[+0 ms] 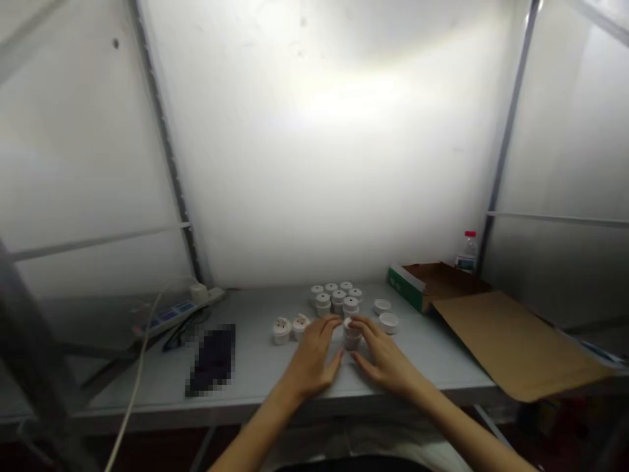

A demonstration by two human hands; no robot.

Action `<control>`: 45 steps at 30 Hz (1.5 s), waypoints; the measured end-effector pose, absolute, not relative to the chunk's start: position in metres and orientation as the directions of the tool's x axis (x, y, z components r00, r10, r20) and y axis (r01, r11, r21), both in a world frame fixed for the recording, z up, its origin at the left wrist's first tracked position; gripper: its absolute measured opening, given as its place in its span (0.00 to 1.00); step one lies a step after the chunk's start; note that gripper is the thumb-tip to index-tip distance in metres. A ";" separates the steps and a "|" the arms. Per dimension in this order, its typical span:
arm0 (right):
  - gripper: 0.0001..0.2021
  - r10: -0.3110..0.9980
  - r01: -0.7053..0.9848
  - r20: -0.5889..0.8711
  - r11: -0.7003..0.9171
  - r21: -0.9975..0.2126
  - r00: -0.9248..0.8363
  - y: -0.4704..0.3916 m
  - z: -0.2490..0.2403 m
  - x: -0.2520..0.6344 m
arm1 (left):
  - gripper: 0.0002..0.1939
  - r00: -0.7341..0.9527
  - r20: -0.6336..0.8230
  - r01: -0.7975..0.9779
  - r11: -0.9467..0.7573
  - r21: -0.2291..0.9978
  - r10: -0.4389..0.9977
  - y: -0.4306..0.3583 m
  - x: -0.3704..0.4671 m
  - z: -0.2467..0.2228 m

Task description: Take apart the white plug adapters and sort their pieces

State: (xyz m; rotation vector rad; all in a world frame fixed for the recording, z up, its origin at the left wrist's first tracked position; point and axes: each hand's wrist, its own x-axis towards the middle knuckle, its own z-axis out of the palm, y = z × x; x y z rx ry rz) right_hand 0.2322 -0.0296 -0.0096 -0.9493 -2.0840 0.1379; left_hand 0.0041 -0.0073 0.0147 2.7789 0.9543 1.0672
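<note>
A small white lidded cup [352, 339] stands on the grey table between my two hands. My left hand [317, 354] is at its left side, thumb and fingers apart, with nothing seen in it. On the right, my right hand [383, 354] has its fingertips at the cup's top and right side, the thumb spread away. Just behind are several white lidded cups [339, 298] in a cluster. Two white cups with decorated tops [282, 330] sit left of my left hand. Two round white pieces [388, 322] lie to the right.
At the right, an open green and brown cardboard box [410, 288] has a wide brown flap [515, 341] reaching past the table edge. Behind it stands a red-capped bottle [466, 254]. A power strip [170, 316], white cable [140, 367] and dark pixelated item [213, 360] are at left.
</note>
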 end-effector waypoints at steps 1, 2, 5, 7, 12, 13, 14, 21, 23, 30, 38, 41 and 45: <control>0.26 0.653 0.539 0.637 0.736 -0.409 -0.409 -0.032 -0.006 0.232 | 0.30 0.619 0.579 0.482 -0.839 0.254 0.531 -0.007 0.004 0.015; 0.24 0.639 0.499 0.631 0.759 -0.419 -0.441 -0.035 -0.003 0.232 | 0.33 0.653 0.551 0.434 -0.853 0.290 0.520 -0.008 0.003 0.016; 0.19 0.616 0.399 0.609 0.788 -0.469 -0.499 -0.041 0.003 0.231 | 0.37 0.716 0.462 0.349 -0.841 0.413 0.524 -0.009 0.002 0.020; 0.17 0.621 0.372 0.605 0.784 -0.497 -0.499 -0.042 0.004 0.232 | 0.37 0.733 0.418 0.317 -0.813 0.488 0.537 -0.010 0.003 0.022; 0.12 0.683 0.450 0.576 0.730 -0.514 -0.450 -0.038 0.000 0.235 | 0.36 0.725 0.392 0.312 -0.778 0.545 0.566 -0.008 0.004 0.020; 0.11 0.699 0.472 0.569 0.714 -0.517 -0.434 -0.037 -0.002 0.236 | 0.36 0.723 0.389 0.318 -0.775 0.547 0.571 -0.007 0.004 0.019; 0.11 0.711 0.492 0.566 0.700 -0.518 -0.417 -0.036 -0.003 0.236 | 0.35 0.725 0.387 0.318 -0.775 0.545 0.570 -0.006 0.004 0.018; 0.21 0.700 0.547 0.580 0.703 -0.455 -0.417 -0.033 -0.006 0.235 | 0.37 0.700 0.477 0.344 -0.836 0.427 0.532 0.000 0.004 0.009; 0.26 0.700 0.556 0.558 0.705 -0.441 -0.446 -0.034 -0.005 0.235 | 0.36 0.700 0.473 0.362 -0.836 0.411 0.535 0.000 0.005 0.010; 0.28 0.709 0.585 0.510 0.699 -0.412 -0.488 -0.035 -0.004 0.234 | 0.31 0.719 0.443 0.397 -0.840 0.370 0.535 -0.002 0.003 0.013; 0.28 0.699 0.551 0.508 0.713 -0.435 -0.504 -0.038 0.001 0.233 | 0.31 0.728 0.413 0.404 -0.829 0.386 0.547 -0.003 0.001 0.012; 0.25 0.724 0.564 0.489 0.688 -0.456 -0.487 -0.039 0.001 0.232 | 0.29 0.751 0.380 0.392 -0.829 0.399 0.539 -0.006 0.003 0.017; 0.21 0.726 0.550 0.484 0.687 -0.475 -0.489 -0.037 -0.002 0.232 | 0.27 0.745 0.357 0.398 -0.804 0.441 0.564 -0.010 0.004 0.021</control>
